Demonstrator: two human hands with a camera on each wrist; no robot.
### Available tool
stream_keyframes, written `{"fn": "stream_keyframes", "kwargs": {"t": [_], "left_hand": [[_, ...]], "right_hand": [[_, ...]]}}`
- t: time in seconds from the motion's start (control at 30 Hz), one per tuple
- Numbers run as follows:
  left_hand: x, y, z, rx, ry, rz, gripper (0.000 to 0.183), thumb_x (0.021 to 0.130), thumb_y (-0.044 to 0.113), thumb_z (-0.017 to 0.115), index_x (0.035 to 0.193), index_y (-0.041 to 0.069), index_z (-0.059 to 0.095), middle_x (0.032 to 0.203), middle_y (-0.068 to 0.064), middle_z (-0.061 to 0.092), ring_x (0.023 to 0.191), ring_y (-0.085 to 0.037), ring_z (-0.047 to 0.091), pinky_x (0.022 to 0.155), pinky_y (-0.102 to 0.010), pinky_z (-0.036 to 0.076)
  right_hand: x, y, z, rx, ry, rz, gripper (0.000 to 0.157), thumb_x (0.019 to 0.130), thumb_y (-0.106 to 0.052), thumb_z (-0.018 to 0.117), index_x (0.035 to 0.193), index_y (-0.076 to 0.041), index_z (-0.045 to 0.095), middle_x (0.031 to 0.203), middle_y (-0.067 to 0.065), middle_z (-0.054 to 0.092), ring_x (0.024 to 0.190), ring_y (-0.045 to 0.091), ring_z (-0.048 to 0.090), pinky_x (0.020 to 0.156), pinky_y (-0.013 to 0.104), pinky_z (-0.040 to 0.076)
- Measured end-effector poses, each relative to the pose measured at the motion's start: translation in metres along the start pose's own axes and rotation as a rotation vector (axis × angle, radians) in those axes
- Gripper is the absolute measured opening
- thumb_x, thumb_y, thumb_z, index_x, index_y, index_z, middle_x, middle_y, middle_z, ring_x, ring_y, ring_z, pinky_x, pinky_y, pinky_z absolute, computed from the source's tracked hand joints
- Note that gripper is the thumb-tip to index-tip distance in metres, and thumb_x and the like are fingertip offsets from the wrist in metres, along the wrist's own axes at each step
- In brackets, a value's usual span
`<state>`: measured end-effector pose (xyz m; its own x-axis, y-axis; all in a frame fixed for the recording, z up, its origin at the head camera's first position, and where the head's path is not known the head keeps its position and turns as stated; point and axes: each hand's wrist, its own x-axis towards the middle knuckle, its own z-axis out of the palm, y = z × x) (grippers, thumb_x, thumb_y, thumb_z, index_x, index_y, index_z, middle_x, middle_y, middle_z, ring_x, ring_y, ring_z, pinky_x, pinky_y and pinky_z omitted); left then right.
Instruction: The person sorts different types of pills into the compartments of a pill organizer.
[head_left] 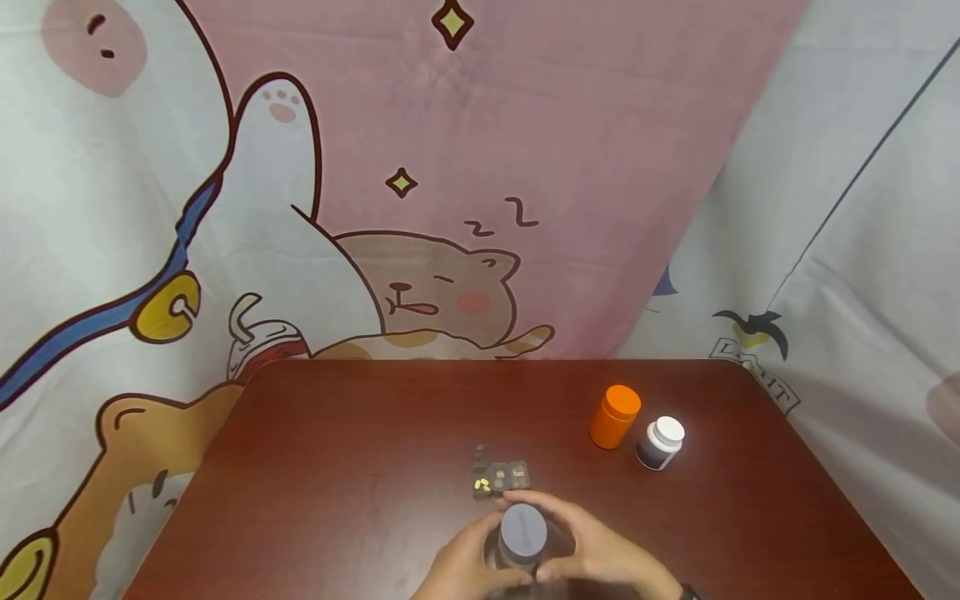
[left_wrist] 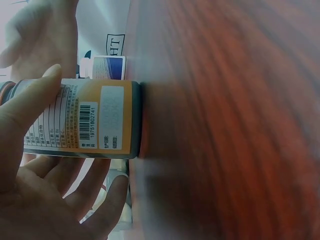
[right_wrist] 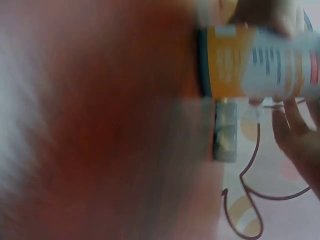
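A pill bottle (left_wrist: 95, 117) with an orange-and-white label and a grey lid (head_left: 523, 531) stands upright on the table. My left hand (head_left: 468, 558) holds its body, thumb on the near side and fingers on the far side. My right hand (head_left: 596, 546) curves loosely around the lid, with a gap between palm and lid in the head view. It looks blurred in the left wrist view. Just beyond the bottle lies a small see-through pill organizer (head_left: 501, 476) with several compartments, and yellow pills (head_left: 482, 484) show in one of them.
An orange bottle (head_left: 615, 417) and a white bottle (head_left: 660, 442) with a dark blue label stand farther back at the right. The brown table (head_left: 360, 450) ends at a hanging cloth (head_left: 570, 167) printed with cartoon animals.
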<state>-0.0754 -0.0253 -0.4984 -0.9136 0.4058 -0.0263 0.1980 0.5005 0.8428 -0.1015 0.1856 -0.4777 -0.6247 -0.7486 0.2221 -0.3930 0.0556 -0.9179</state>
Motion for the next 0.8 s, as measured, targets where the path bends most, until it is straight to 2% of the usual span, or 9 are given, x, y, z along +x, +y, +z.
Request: {"fn": "stream_keyframes", "kwargs": {"t": [0.07,0.17,0.3,0.4,0.5,0.67,0.8], "left_hand": [[0.0,0.0,0.0,0.005,0.002,-0.003,0.075,0.065,0.046,0.077,0.128,0.012,0.056,0.122,-0.011,0.068,0.108,-0.033,0.06,0.087,-0.063,0.048],[-0.001,0.0,0.001,-0.01,-0.009,-0.015,0.076,0.065,0.045,0.078,0.129,0.013,0.055,0.122,-0.01,0.068,0.108,-0.033,0.06,0.087,-0.065,0.048],[-0.001,0.0,0.001,-0.015,-0.018,-0.025,0.079,0.066,0.046,0.077,0.132,0.011,0.053,0.124,-0.013,0.066,0.11,-0.035,0.058,0.087,-0.066,0.047],[0.0,0.001,0.0,-0.011,-0.015,-0.025,0.08,0.066,0.047,0.077,0.133,0.01,0.052,0.125,-0.014,0.066,0.11,-0.035,0.058,0.087,-0.065,0.048],[0.001,0.0,0.0,-0.001,-0.008,-0.017,0.08,0.066,0.048,0.076,0.132,0.011,0.052,0.124,-0.012,0.066,0.109,-0.033,0.059,0.087,-0.063,0.049],[0.002,-0.001,0.0,0.016,0.006,-0.009,0.077,0.066,0.047,0.076,0.131,0.012,0.053,0.123,-0.01,0.067,0.108,-0.029,0.06,0.086,-0.061,0.05],[0.001,-0.002,0.001,0.021,0.019,-0.01,0.077,0.066,0.049,0.076,0.13,0.012,0.055,0.123,-0.01,0.067,0.107,-0.03,0.06,0.085,-0.061,0.05]], "right_hand": [[0.004,0.003,-0.007,0.101,-0.077,-0.011,0.072,0.081,0.001,0.065,0.144,-0.002,0.032,0.144,0.024,0.046,0.13,0.027,0.045,0.108,0.037,0.039],[0.007,0.006,-0.013,0.141,-0.102,-0.01,0.065,0.081,0.001,0.065,0.141,0.0,0.038,0.14,0.022,0.052,0.126,0.026,0.049,0.106,0.035,0.042],[0.006,0.009,-0.014,0.045,-0.042,0.006,0.061,0.078,-0.008,0.071,0.135,-0.005,0.048,0.134,0.013,0.06,0.121,0.021,0.054,0.105,0.033,0.042],[0.005,0.01,-0.012,0.005,0.004,0.002,0.06,0.077,-0.013,0.073,0.133,-0.007,0.051,0.132,0.013,0.062,0.119,0.021,0.056,0.104,0.033,0.044],[0.004,0.009,-0.009,-0.014,0.051,0.031,0.06,0.075,-0.016,0.075,0.131,-0.009,0.053,0.13,0.013,0.064,0.117,0.021,0.057,0.103,0.034,0.043],[0.001,0.003,-0.002,-0.124,0.165,0.089,0.06,0.071,-0.026,0.078,0.126,-0.016,0.057,0.124,0.008,0.068,0.113,0.018,0.06,0.098,0.037,0.046],[-0.003,-0.002,0.011,-0.254,0.288,0.132,0.06,0.068,-0.036,0.077,0.123,-0.021,0.058,0.121,0.001,0.069,0.111,0.015,0.061,0.093,0.042,0.05]]}}
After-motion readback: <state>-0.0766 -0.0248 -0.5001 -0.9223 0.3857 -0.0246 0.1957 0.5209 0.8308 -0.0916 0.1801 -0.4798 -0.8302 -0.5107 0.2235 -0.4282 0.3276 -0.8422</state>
